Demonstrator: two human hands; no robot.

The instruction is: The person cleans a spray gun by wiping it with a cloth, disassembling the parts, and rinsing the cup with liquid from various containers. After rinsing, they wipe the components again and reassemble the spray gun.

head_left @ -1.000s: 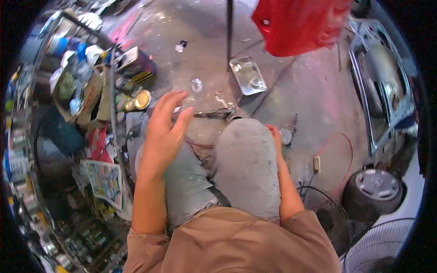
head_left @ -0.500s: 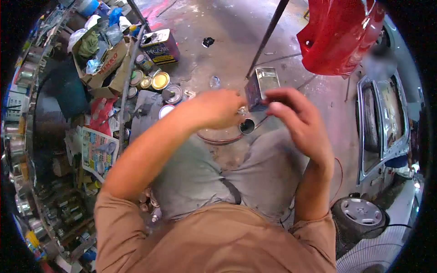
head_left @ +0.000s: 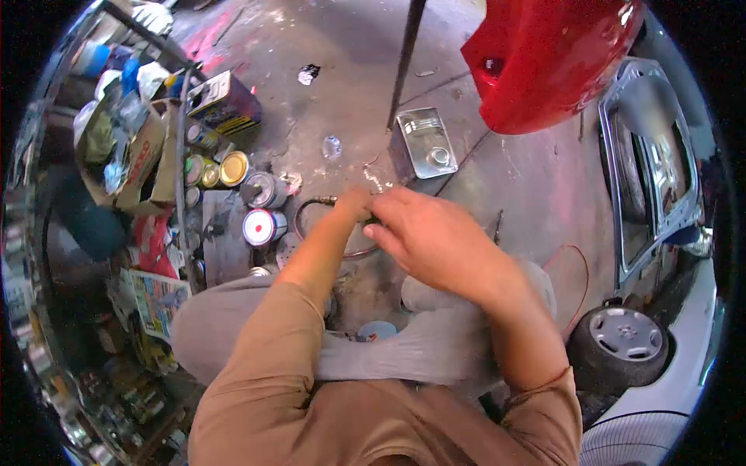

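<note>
In front of my lap, my left hand (head_left: 356, 205) and my right hand (head_left: 416, 233) are together. The left is slightly blurred and appears closed, its fingertips covered by the right. My right hand curves over it, fingers bent and thumb below, with a small dark gap between. Whatever they hold is hidden. A hose (head_left: 305, 214) loops on the floor side, and its metal fitting (head_left: 326, 200) lies close beside my left wrist. A rectangular metal can (head_left: 423, 144) with a round spout stands just beyond my hands.
Several paint cans, including a white-lidded can (head_left: 259, 227) and a yellow-lidded can (head_left: 233, 168), stand left. A cluttered shelf post (head_left: 183, 155) and cardboard box (head_left: 144, 159) are beyond. A red car panel (head_left: 544, 70) hangs upper right, near a car door frame (head_left: 614, 202) and a wheel (head_left: 625, 334).
My hands, apart before, have come together, the right moving left over the other hand. The dark-mouthed cup below the left hand has gone from sight. My view and legs have shifted.
</note>
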